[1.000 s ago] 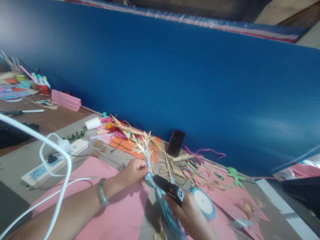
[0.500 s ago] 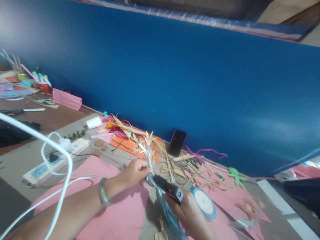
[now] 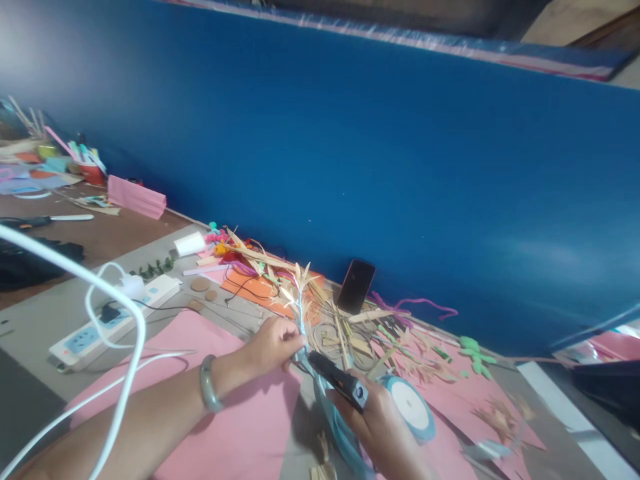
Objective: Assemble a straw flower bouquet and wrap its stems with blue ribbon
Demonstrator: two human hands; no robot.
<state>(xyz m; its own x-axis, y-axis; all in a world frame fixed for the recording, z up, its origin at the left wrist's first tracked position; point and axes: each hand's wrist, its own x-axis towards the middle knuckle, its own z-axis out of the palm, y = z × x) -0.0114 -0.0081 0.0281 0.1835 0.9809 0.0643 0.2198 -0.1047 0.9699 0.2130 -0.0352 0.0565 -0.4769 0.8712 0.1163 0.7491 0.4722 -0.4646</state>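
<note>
My left hand (image 3: pixel 274 343), a bangle on its wrist, pinches an upright stem wrapped in light blue ribbon (image 3: pixel 301 308). Pale, dry-looking leaves (image 3: pixel 299 279) fan out at the stem's top. In my right hand (image 3: pixel 377 417) is a black glue gun (image 3: pixel 336 379), its front end close by the left fingertips and the wrapped stem. Whether its tip touches the ribbon I cannot tell. Loose blue ribbon (image 3: pixel 336 427) trails down below the gun, partly behind my right hand. Beside that hand stands a ribbon spool (image 3: pixel 410 408) with a white face.
Pink paper sheets (image 3: pixel 240 427) cover part of the table. A phone (image 3: pixel 356 287) leans on the blue partition (image 3: pixel 320 147), among dry strips and pipe cleaners. At left lie a power strip (image 3: pixel 117 325) and a paper cup (image 3: pixel 189 244); a white cable (image 3: pixel 137 347) crosses the near left.
Both hands keep their grip on the stem and the glue gun, in nearly the same pose. The whole view has shifted very slightly.
</note>
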